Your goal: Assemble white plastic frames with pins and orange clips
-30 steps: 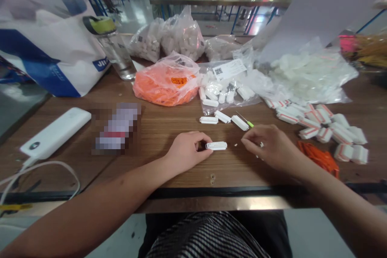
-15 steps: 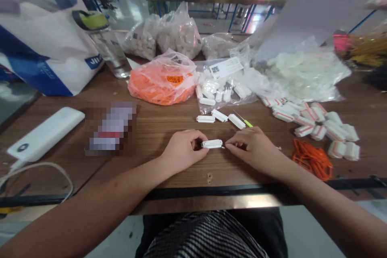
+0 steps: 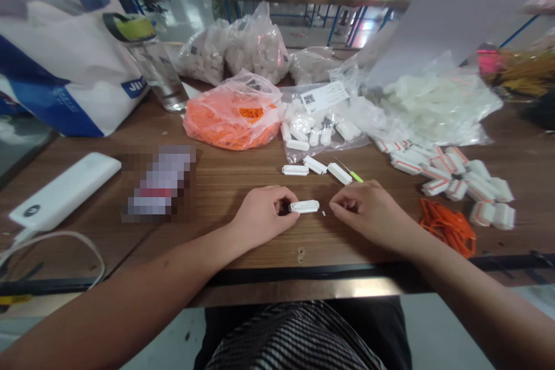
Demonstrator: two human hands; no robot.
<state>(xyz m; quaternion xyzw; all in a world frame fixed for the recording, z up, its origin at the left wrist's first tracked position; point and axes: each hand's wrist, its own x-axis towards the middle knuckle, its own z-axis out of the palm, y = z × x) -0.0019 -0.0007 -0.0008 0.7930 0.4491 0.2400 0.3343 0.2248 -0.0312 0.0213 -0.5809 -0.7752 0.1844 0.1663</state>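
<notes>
- Piece, oblong white plastic (image 3: 304,206): flat on the brown wood-grain tabletop (image 3: 260,248), between the two hands; top face carries rows of small marks, unreadable.
- Left hand (image 3: 262,211): thumb and forefinger pinching the left end of that piece, unmoved over the last half second.
- Right hand (image 3: 368,208): drawn back slightly to the right within that half second; fingers curled, thumb and forefinger tips close together. Cannot tell whether they meet or hold anything.
- Fragment, tiny, white (image 3: 323,213): now lying apart from the right fingertips, just beside the piece's right end. Judged let go and not joined to the piece.
- Tool, slim, green-handled, with metal shaft (image 3: 356,176): just beyond the right hand, unchanged.
- Carrier bag, large, white and blue (image 3: 82,52): blue patch reads "JI", remainder uncertain; lettering on the blue band illegible.
- Label, white paper, rectangular (image 3: 329,96): on a transparent plastic bag of white parts (image 3: 299,143); square QR code visible, print too small to read.
- Power bank, white, rounded oblong (image 3: 71,188): dark oval near one end, its content illegible.
</notes>
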